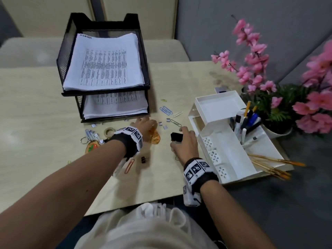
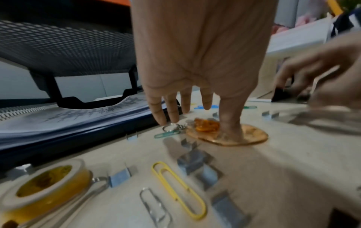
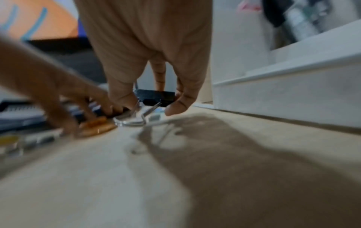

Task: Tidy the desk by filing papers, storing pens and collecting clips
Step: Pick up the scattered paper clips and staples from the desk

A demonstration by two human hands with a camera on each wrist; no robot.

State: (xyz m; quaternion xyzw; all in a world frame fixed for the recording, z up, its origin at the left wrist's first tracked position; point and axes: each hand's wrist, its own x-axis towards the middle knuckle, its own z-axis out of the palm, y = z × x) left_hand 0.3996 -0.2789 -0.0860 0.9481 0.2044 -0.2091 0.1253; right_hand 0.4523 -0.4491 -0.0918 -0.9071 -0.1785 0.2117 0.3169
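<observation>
On the desk [image 1: 36, 108] my left hand [image 1: 146, 123] reaches down with straight fingers. Its thumb presses on an orange see-through keychain [image 2: 252, 135] and its fingertips [image 2: 163, 121] touch the key ring [image 2: 169, 127]. Just to the right, my right hand [image 1: 185, 141] pinches a large black binder clip [image 3: 156, 97] between thumb and finger; the clip's wire handles hang down to the desk. Loose paper clips lie around: blue ones [image 1: 166, 110], a green one [image 1: 176, 123], an orange one [image 1: 129, 165], a yellow one [image 2: 179, 189]. A small black binder clip [image 1: 143, 159] lies near my left wrist.
A black two-tier mesh tray [image 1: 69, 51] holding printed papers stands behind my left hand. At the right is a white desk organiser [image 1: 231, 155] with pens [image 1: 246, 121], brushes [image 1: 273, 162] beside it and pink flowers [image 1: 255, 69] behind. A tape roll [image 1: 109, 131], staple strips [image 1: 164, 125] and another keychain [image 1: 91, 146] lie at the left.
</observation>
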